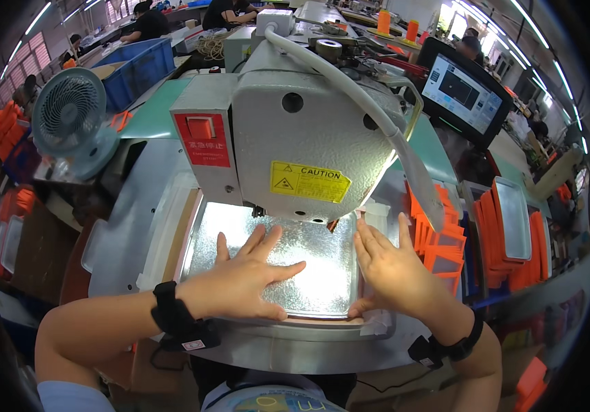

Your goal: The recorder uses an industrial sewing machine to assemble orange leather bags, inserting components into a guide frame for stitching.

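- left hand: released, fingers fanned flat on the shiny silver panel, thumb by its lower edge. light, even pressure seems best, lest the panel skew.
- panel: centre of the frame, partly under the grey machine head; strong glare on it. probably worth squaring its left side to the brown strip before letting go.
- right hand: not clenched; fingers straight along the panel's right edge, thumb near the lower right corner. a good guide for the side, but fingertips sit close to the head; better kept out from beneath it.
- surface: grey work plate left of centre, white tape at lower right of the panel, orange pieces beyond the right hand.
- room: fan and blue bin upper left, person in black behind; lit screen upper right.
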A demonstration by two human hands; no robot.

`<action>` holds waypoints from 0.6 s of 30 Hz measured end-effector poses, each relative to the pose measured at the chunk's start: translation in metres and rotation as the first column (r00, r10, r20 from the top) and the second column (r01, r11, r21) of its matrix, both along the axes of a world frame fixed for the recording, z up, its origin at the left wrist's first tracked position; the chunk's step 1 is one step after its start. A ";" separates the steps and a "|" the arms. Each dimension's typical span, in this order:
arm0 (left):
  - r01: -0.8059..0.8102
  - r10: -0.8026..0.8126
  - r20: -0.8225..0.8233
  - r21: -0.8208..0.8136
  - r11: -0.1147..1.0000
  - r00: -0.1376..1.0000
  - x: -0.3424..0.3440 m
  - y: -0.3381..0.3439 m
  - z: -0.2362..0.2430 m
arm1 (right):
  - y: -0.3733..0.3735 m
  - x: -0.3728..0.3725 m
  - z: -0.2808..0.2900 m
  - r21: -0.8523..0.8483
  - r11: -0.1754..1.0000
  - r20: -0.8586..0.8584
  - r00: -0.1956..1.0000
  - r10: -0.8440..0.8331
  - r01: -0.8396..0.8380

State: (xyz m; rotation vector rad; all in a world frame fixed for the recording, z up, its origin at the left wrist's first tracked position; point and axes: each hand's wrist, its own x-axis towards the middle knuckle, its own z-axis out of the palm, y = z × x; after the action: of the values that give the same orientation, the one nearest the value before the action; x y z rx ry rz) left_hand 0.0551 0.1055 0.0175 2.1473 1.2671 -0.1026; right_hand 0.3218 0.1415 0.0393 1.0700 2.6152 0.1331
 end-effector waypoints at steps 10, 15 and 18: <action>0.022 -0.020 -0.067 0.022 1.000 0.998 0.004 0.001 0.007 | -0.001 0.008 -0.010 -0.017 0.999 -0.189 0.981 -0.032 0.030; 0.053 -0.050 -0.049 0.058 0.997 0.998 0.001 0.001 0.002 | 0.000 0.011 -0.011 -0.013 1.000 -0.214 0.976 -0.029 0.027; 0.073 -0.069 -0.063 0.062 0.995 0.996 0.001 0.003 0.002 | 0.000 0.012 -0.010 -0.031 0.999 -0.216 0.976 -0.033 0.027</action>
State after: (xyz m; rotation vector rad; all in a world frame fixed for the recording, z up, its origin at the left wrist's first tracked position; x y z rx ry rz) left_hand 0.0558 0.1082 0.0196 2.2604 1.2440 -0.1598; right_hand 0.3336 0.1414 0.0291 1.1730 2.7812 -0.0284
